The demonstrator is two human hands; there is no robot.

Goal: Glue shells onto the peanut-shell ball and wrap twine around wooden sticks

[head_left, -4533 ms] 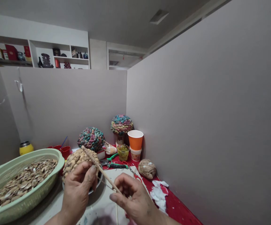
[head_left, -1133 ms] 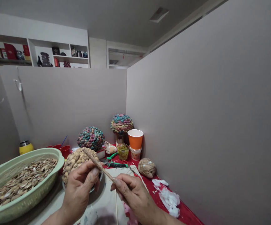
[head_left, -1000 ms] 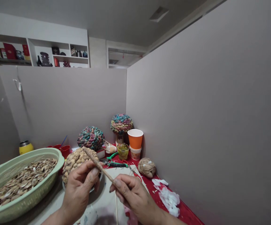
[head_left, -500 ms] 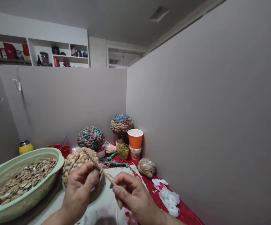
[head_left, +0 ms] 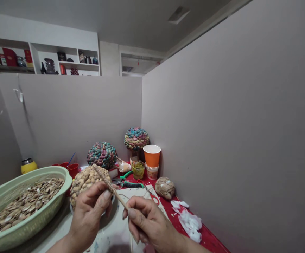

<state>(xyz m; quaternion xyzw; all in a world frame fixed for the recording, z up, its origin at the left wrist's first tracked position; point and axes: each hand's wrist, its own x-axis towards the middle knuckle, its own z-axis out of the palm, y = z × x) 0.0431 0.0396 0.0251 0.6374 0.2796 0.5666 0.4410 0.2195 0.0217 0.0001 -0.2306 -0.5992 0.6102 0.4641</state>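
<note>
Between my two hands a thin stick slants down to the right, with tan twine coiled round its upper part. My left hand pinches it near the lower end of the coils, thumb against fingers. Lower down, the thumb and fingers of my right hand are closed on the bare part. A thin strand hangs below the right hand. Behind the left hand sits a ball covered in tan, nut-like pieces, on a white dish largely hidden. The ball of twine lies beyond my right hand.
At left stands a green basin of shell pieces. Farther back are two colourful balls, an orange cup, a tub, green-handled pliers and red scissors. White crumpled material lies right. Grey partitions enclose the table.
My right hand has shifted slightly left and its fingers have curled further round the stick. The left hand holds nearly the same place. The red scissors handle shows more.
</note>
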